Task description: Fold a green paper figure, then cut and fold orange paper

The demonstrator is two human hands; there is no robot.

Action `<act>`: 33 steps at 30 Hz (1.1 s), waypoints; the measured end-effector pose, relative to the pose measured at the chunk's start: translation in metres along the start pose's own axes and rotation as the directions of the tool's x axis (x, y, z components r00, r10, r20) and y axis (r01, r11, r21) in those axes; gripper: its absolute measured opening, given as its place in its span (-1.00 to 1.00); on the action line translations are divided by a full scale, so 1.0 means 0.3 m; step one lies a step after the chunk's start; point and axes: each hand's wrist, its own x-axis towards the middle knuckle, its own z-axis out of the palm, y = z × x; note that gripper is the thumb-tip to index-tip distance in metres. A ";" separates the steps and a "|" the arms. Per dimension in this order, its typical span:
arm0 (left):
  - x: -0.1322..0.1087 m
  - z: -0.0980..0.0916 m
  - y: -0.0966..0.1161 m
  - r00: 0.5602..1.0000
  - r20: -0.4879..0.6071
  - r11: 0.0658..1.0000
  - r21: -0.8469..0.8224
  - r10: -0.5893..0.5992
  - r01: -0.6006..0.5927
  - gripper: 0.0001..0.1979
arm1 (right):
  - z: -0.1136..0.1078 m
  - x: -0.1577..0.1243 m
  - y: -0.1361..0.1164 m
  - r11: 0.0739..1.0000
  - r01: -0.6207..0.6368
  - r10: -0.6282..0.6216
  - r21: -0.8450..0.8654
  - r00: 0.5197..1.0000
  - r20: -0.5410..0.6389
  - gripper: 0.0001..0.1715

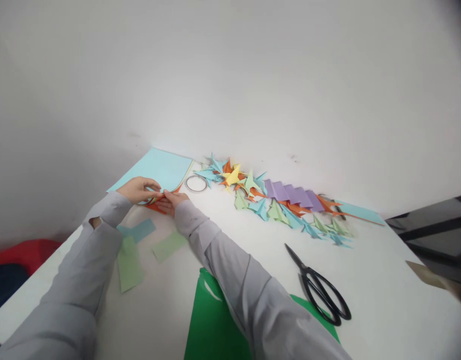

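Note:
At the table's left, my left hand [138,190] and my right hand [173,201] meet with their fingertips close together. Both are pinched on a small piece of orange paper [155,207], mostly covered by the fingers, so its exact folds do not show. Beneath my left hand lies the near edge of a light blue paper sheet [159,162]. Closer to me are a blue paper strip [142,230], a green paper strip [129,265] and another pale green strip [169,246], partly under my right sleeve.
A thin ring [196,183] lies right of my hands. Along the wall runs a row of folded paper cranes [234,175] and purple folded papers [292,194]. Black-handled scissors [316,287] rest at the right, partly over a green sheet [211,325]. Another blue sheet [361,212] sits far right.

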 end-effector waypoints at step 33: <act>0.011 0.007 -0.033 0.959 -0.089 0.943 0.229 0.267 -0.242 -0.68 | -0.034 0.015 0.013 0.998 0.015 -0.021 -0.062 0.995 -0.096 -0.87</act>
